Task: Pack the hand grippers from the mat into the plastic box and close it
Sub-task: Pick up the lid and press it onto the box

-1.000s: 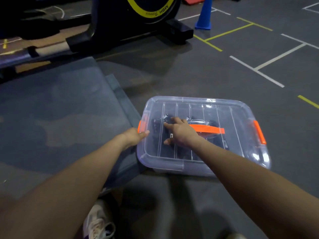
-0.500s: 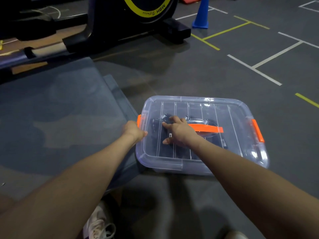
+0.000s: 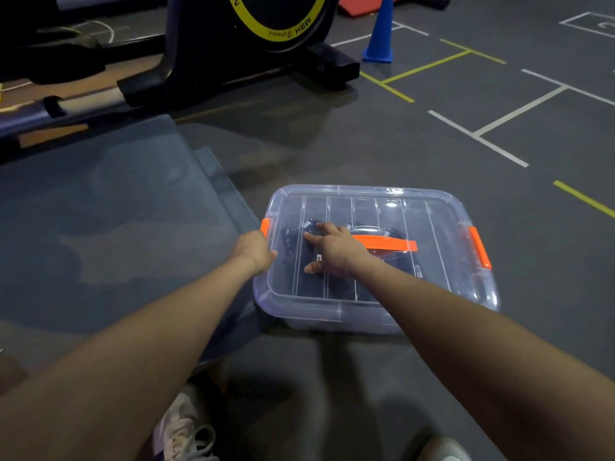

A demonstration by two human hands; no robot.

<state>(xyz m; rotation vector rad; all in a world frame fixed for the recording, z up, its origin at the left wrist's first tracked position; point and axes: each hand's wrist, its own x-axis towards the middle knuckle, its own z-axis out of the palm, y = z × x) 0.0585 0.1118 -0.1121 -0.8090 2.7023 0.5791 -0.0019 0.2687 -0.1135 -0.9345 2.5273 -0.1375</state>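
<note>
The left hand [image 3: 254,252] is at the left short end of the plastic box [image 3: 376,314], fingers curled down over the rim right beside the orange latch [image 3: 265,227] there; whether it actually grips the latch or only presses the edge I cannot tell. Left of that hand lies the grey mat [image 3: 109,221], its edge running under the box's near left corner.

The right hand [image 3: 336,252] lies flat on the clear lid [image 3: 429,214], fingers straight and spread, thumb out toward the near side, pressing down and clasping nothing. The two hands are apart but close. Beneath and just beyond the right hand, dark shapes show through the lid: the hand grippers [image 3: 296,237], inside the box, their number unclear. To the right of that hand the orange carrying handle [image 3: 389,243] lies along the lid's middle, and further right a second orange latch [image 3: 480,247] sits on the far short end.

Beyond both hands stand an exercise machine [image 3: 259,44] with a yellow ring, and a blue cone [image 3: 381,34] on the floor.
</note>
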